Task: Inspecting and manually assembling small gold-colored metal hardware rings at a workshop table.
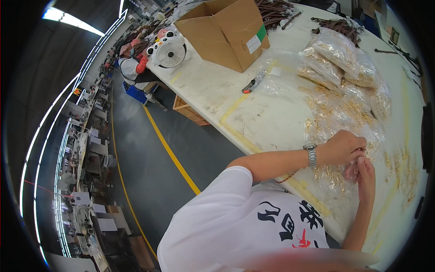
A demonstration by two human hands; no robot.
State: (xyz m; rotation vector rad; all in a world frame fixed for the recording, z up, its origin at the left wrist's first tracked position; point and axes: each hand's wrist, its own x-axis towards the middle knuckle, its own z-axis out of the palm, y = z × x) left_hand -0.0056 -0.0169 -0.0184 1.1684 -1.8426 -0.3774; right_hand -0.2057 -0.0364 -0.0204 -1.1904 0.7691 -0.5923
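Note:
My left hand (343,147), with a metal watch (311,155) on its wrist, is closed, its fingertips meeting those of my right hand over the table. My right hand (366,176) pinches a small gold-coloured metal clasp (356,169), partly hidden by the fingers. What the left fingers hold cannot be made out. Below and beside the hands, loose gold clasps (333,177) lie on clear plastic. More clasps (355,109) spill across plastic just beyond. Several filled clear bags (335,51) are piled farther back. To the right, gold clasps (398,172) lie spread in rough rows.
On the white table (204,90) stand an open cardboard box (222,36) and a white animal-shaped fan (171,52). A red-and-black cutter (248,86) lies near clear plastic. Brown straps (274,13) are heaped behind. Another person (131,68) sits beyond the table's left edge, near a wooden crate (188,110).

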